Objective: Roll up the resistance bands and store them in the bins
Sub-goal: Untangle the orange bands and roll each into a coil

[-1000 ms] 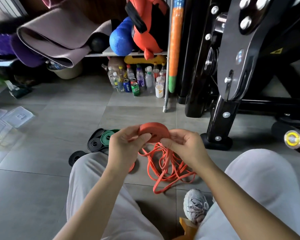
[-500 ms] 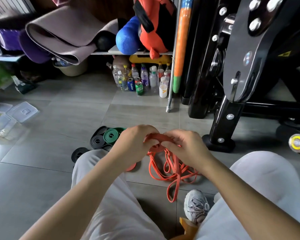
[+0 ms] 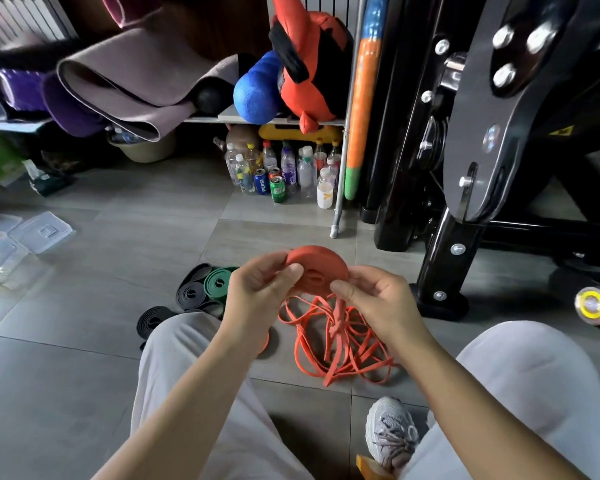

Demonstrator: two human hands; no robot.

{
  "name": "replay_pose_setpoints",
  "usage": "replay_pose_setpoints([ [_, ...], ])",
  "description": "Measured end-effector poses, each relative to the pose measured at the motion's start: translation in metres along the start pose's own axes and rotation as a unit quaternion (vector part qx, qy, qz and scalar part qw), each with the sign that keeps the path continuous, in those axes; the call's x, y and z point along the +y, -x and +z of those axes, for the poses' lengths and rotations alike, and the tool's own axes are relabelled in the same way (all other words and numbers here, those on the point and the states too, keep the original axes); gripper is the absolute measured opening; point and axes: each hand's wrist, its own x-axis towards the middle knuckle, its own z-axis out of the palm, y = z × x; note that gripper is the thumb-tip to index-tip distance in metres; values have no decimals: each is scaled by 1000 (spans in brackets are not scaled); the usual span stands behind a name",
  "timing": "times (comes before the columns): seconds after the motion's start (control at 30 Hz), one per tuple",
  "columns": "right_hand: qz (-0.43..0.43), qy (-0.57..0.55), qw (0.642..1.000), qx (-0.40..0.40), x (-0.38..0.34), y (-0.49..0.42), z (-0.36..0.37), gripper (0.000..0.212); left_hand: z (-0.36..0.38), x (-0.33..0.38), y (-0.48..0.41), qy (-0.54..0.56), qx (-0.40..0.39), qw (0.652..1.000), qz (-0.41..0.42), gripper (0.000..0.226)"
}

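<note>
An orange resistance band is partly wound into a flat coil (image 3: pixel 317 268) held above the floor between my knees. My left hand (image 3: pixel 260 292) pinches the coil's left side, thumb on its face. My right hand (image 3: pixel 374 299) pinches its lower right edge. The band's loose tail (image 3: pixel 336 341) hangs from the coil into a tangled orange heap on the tiles. A rolled green band (image 3: pixel 219 282) and rolled black bands (image 3: pixel 191 294) lie on the floor to the left, with one more black roll (image 3: pixel 151 320) beside my left knee.
Clear plastic bins and lids (image 3: pixel 14 244) lie on the tiles at far left. Bottles and cans (image 3: pixel 281 174) stand under a shelf of rolled mats (image 3: pixel 125 84). A black gym machine (image 3: pixel 482 150) fills the right side. My grey shoe (image 3: pixel 392 434) is at bottom centre.
The coil dipped low with my hands bunched over it half a second ago; now it is lifted, its flat face turned towards me, and my hands are spread to its two sides.
</note>
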Motion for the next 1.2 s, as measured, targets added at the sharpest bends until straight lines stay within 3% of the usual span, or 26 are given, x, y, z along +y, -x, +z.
replay_pose_setpoints([
  [0.1, -2, -10, 1000, 5, 1, 0, 1, 20, 2, -8, 2, 111, -21, 992, -53, 29],
  [0.2, -14, 19, 1000, 10, 2, -2, -2, 20, 1, -8, 5, 125, -50, 985, -103, 25],
  [0.23, -24, 40, 999, 7, 1, -4, -4, 21, 0, -6, 4, 72, -56, 990, -108, 19],
  [0.3, -55, 131, 990, -16, -2, -8, -6, 18, -7, 2, -2, -179, -68, 981, -28, 21],
  [0.37, -92, 258, 960, -63, -7, -12, -4, 11, -10, 13, -7, -420, -110, 897, 82, 41],
  [0.43, -120, 338, 929, -97, -13, -15, 1, 14, -8, 22, -11, -542, -166, 813, 132, 47],
  [0.5, -131, 339, 927, -97, -16, -17, 5, 15, -7, 29, -15, -570, -182, 789, 142, 28],
  [0.73, -91, 265, 956, -88, -17, -22, -1, 19, -21, 25, -16, -366, -97, 922, 85, 19],
  [0.9, -83, 211, 971, -81, -10, -25, 7, 17, -25, 24, -7, -151, -35, 988, 16, 27],
  [1.03, -69, 126, 984, -102, -14, -26, 21, 27, -29, 22, -4, 47, -8, 998, -40, 17],
  [1.13, -80, 34, 991, -101, -19, -25, 32, 26, -24, 17, 0, 204, -7, 975, -90, 25],
  [1.2, -92, 26, 992, -84, -18, -25, 35, 25, -18, 13, 3, 248, -7, 962, -114, 21],
])
